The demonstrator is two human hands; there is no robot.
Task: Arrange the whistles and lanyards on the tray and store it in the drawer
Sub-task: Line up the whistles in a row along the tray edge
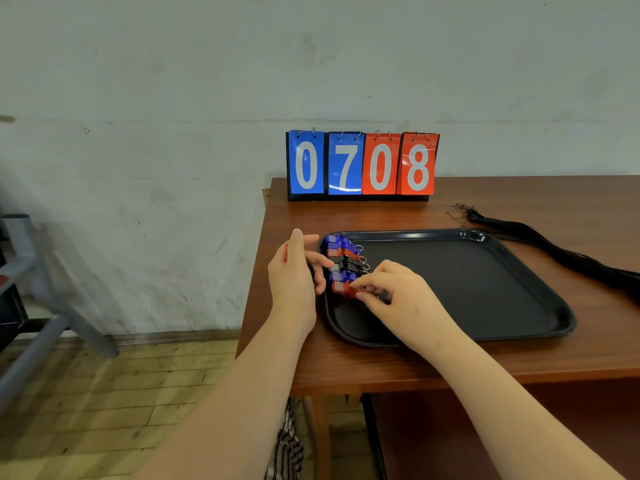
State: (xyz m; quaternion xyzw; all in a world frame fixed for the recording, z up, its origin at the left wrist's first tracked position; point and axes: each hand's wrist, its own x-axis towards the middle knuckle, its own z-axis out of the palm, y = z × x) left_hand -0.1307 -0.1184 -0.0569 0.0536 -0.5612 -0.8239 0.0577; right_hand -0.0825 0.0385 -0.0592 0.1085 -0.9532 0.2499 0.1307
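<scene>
Carrying surface: reddish-brown wood-grain worktop (450, 358) with a smooth, slightly glossy top, set against the wall.
Room: rough whitewashed wall (173, 98) with stains and scuffs; worn yellowish wooden plank floor (114, 393); grey metal frame (38, 306) at the left edge, blurred.
Scoreboard: flip scoreboard with two blue and two red glossy cards (362, 164) on wire rings, reading 0 7 0 8, upright at the worktop's back edge.
Tray: dark rectangular plastic tray with rounded corners and raised rim (519, 327), flat on the worktop.
Whistles: row of translucent blue, red and black plastic whistles with metal rings (341, 258), lined along the tray's left side.
Lanyards: bundle of black cord lanyards (554, 247), lying on the worktop behind and right of the tray.
Left hand (294, 275): fingers loosely spread beside the tray's left rim, a small red item against the palm.
Right hand (394, 289): fingertips pinched on the nearest red whistle (343, 289) in the row.
</scene>
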